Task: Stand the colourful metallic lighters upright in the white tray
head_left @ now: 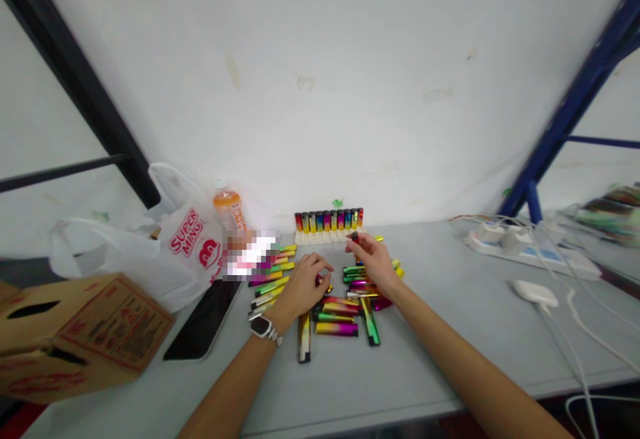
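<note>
Our right hand [374, 260] pinches a lighter [355, 237] near the table's [440, 332] back edge; our left hand [304, 284] curls on the pile [340, 310], grip unclear.

Left hand [303, 286] covers some lighters [337, 328]; pixelated patch [250, 254] masks, perhaps, packaging; cardboard box [75, 332] cut at edge.

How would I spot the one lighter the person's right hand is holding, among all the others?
At the back of the grey table, against the wall, a white tray holds a row of upright lighters. Just before its right end, the right hand pinches one lighter in its fingertips. The others stand in the tray or lie flat in the pile.
</note>
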### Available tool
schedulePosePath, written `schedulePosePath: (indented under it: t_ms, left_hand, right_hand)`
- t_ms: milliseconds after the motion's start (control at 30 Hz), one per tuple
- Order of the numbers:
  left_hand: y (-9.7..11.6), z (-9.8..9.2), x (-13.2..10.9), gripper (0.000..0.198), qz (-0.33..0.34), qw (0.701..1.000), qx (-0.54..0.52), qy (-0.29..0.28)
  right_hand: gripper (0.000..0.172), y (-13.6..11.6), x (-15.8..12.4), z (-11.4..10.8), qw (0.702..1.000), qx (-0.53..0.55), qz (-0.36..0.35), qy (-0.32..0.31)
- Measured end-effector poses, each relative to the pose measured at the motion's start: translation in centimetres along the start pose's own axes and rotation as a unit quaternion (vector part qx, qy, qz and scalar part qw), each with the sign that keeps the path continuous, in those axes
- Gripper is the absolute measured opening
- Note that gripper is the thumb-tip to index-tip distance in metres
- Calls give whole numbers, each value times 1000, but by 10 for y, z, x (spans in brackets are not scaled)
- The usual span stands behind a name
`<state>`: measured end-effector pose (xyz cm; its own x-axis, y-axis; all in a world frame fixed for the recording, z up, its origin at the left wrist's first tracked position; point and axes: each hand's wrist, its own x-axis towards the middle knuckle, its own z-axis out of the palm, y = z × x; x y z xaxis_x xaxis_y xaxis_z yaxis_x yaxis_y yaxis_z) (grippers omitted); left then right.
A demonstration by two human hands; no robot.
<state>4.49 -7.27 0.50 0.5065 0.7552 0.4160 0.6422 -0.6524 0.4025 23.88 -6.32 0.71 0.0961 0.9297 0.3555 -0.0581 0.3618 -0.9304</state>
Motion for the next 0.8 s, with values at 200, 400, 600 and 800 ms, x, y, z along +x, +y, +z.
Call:
schedulePosePath:
  t_ms: [200,400,600,800]
  left_hand:
    - [-3,9,4,15,21,999,15,-32]
    - [-4,21,28,16,31,998,24,-43]
    - [-6,28,41,15,20,999,17,-25]
    - [-4,22,35,17,5,1000,-9,-27]
  right_hand:
    - [28,6,31,-37,967,-237,-72,57]
    - [39,11,64,-51,958,-272,-78,43]
    - [19,37,99,-54,942,-313,-109,51]
    - [16,54,113,-53,931,-345,-104,59]
